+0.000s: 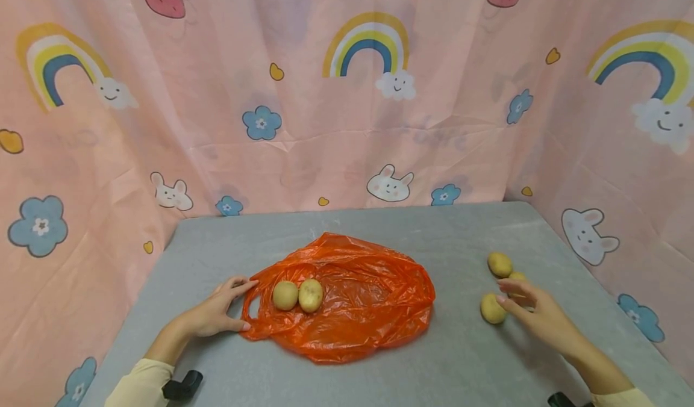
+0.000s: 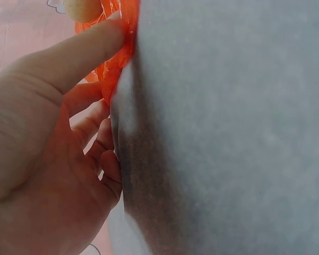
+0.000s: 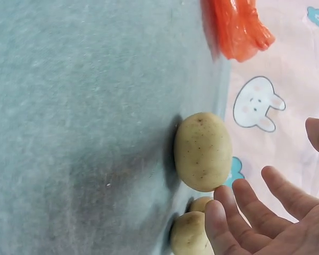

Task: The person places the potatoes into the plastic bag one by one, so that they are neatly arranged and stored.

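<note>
Orange bag (image 1: 368,316) spread on worktop (image 1: 455,232); left grip (image 1: 210,312), thumb and fingers apart, touches its handle end, probably steadying it. Two potatoes (image 1: 311,296) lie on it. Right grip (image 1: 544,323), digits parted, by three loose potatoes (image 1: 493,309); contact unclear.

A pink curtain (image 1: 325,166) printed with rainbows (image 1: 367,32), blue flowers (image 1: 262,123) and rabbit faces (image 1: 390,185) hangs behind and beside a grey table (image 1: 455,365).

Touching an orange bag (image 1: 374,298) (beneath two potatoes (image 1: 311,295)) with the left hand (image 1: 208,313); hovering by three more potatoes (image 1: 493,308) with the right hand (image 1: 542,316).
</note>
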Tool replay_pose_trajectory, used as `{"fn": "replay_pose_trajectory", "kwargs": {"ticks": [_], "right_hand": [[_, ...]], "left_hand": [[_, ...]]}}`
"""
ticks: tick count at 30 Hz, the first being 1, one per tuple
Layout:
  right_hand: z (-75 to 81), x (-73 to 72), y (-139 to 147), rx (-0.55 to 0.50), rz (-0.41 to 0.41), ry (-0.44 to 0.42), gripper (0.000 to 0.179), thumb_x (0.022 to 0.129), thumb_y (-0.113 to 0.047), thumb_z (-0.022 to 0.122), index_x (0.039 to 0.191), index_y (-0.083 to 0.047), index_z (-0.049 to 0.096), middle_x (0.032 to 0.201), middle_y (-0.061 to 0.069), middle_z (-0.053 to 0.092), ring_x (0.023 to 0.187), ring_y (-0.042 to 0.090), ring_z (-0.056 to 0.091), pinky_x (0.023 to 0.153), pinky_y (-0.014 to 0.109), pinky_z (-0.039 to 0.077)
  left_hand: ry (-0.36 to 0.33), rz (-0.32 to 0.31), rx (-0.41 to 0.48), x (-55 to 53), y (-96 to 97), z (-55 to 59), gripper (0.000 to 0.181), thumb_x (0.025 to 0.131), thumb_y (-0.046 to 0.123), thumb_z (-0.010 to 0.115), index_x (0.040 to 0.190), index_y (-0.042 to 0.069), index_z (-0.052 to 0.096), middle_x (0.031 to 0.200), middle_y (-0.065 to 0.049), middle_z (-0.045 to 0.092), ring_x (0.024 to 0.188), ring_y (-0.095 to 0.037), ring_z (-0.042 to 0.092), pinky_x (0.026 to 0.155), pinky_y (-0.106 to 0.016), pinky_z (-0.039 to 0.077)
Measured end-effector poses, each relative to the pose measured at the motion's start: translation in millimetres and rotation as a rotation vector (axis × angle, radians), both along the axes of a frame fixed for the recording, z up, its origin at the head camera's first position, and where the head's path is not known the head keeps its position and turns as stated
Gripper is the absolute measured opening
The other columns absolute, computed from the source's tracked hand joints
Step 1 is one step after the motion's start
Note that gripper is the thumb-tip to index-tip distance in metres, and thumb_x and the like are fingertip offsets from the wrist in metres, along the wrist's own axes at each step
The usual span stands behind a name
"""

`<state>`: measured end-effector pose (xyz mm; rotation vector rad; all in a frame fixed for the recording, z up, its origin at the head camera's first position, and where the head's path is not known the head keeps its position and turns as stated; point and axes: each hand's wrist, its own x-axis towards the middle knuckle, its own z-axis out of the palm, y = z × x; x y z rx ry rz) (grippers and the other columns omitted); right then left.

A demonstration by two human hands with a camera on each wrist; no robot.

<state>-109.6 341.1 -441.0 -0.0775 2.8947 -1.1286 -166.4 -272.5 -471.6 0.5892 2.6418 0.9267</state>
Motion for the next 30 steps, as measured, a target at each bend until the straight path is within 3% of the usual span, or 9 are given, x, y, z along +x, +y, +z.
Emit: {"fn": "replay_pose_trajectory", "kwargs": {"ticks": [4, 11, 14, 17, 19, 21, 24, 30], "right_hand": [[-3.0, 0.8, 2, 0.006, -0.009, 0.013, 0.050, 0.103, -0.026, 0.059, 0.140, 0.007, 0.052, 0.137, 0.034, 0.056, 0.111, 0.039, 0.063, 0.073, 0.021, 0.050], [-11.6, 4.5, 6, -0.027, 0.026, 0.066, 0.047, 0.100, -0.019, 0.063, 0.137, 0.009, 0.054, 0.133, 0.037, 0.058, 0.096, -0.011, 0.054, 0.073, 0.018, 0.051], [-18.9, 5.5, 7, -0.034, 0.040, 0.103, 0.046, 0.097, -0.015, 0.066, 0.134, 0.009, 0.056, 0.131, 0.035, 0.060, 0.091, -0.016, 0.053, 0.072, 0.019, 0.051], [-27.2, 5.9, 9, -0.039, 0.048, 0.132, 0.046, 0.094, -0.014, 0.071, 0.131, 0.009, 0.058, 0.126, 0.001, 0.069, 0.088, -0.014, 0.056, 0.070, 0.019, 0.051], [-32.4, 5.0, 10, -0.059, 0.057, 0.159, 0.046, 0.090, -0.010, 0.074, 0.129, 0.011, 0.059, 0.119, -0.025, 0.062, 0.086, -0.012, 0.059, 0.069, 0.019, 0.051], [-36.3, 4.3, 10, -0.080, 0.073, 0.177, 0.047, 0.088, -0.008, 0.076, 0.127, 0.013, 0.058, 0.113, -0.042, 0.048, 0.085, -0.011, 0.059, 0.068, 0.019, 0.051], [-39.9, 2.8, 11, -0.091, 0.095, 0.202, 0.049, 0.084, -0.004, 0.078, 0.125, 0.015, 0.058, 0.112, -0.048, 0.042, 0.085, -0.011, 0.059, 0.067, 0.018, 0.051], [-41.3, 1.4, 13, -0.078, 0.113, 0.204, 0.050, 0.082, -0.002, 0.079, 0.124, 0.015, 0.058, 0.113, -0.046, 0.042, 0.086, -0.011, 0.058, 0.068, 0.018, 0.051]], "left_hand": [[-0.005, 0.006, 0.003, 0.1, 0.1, -0.4, 0.087, 0.080, 0.030, 0.084, 0.152, 0.004, 0.043, 0.151, -0.023, 0.035, 0.136, -0.049, 0.031, 0.107, -0.074, 0.029], [-0.022, 0.012, 0.004, 1.3, -0.2, -1.5, 0.087, 0.080, 0.029, 0.085, 0.153, 0.005, 0.043, 0.151, -0.021, 0.035, 0.137, -0.048, 0.030, 0.108, -0.073, 0.028], [-0.026, 0.013, 0.008, 1.5, -0.1, -0.9, 0.087, 0.080, 0.029, 0.084, 0.153, 0.005, 0.043, 0.152, -0.021, 0.034, 0.137, -0.049, 0.030, 0.108, -0.074, 0.027], [-0.030, 0.015, 0.012, 1.1, 0.2, 0.2, 0.087, 0.081, 0.029, 0.084, 0.153, 0.006, 0.043, 0.152, -0.022, 0.034, 0.138, -0.049, 0.029, 0.108, -0.074, 0.026], [-0.033, 0.015, 0.015, 0.9, 0.6, 1.0, 0.087, 0.081, 0.029, 0.084, 0.153, 0.006, 0.042, 0.153, -0.022, 0.033, 0.138, -0.049, 0.029, 0.108, -0.074, 0.026], [-0.034, 0.015, 0.014, 0.8, 0.9, 1.5, 0.087, 0.081, 0.029, 0.084, 0.153, 0.006, 0.042, 0.153, -0.022, 0.033, 0.138, -0.049, 0.029, 0.108, -0.074, 0.026], [-0.034, 0.011, 0.011, 0.9, 0.8, 1.7, 0.086, 0.081, 0.029, 0.084, 0.153, 0.006, 0.042, 0.153, -0.022, 0.033, 0.138, -0.049, 0.029, 0.108, -0.074, 0.026], [-0.028, 0.007, 0.011, 1.1, 0.5, 1.3, 0.086, 0.081, 0.029, 0.084, 0.153, 0.006, 0.042, 0.153, -0.023, 0.032, 0.138, -0.050, 0.029, 0.108, -0.074, 0.027]]}}
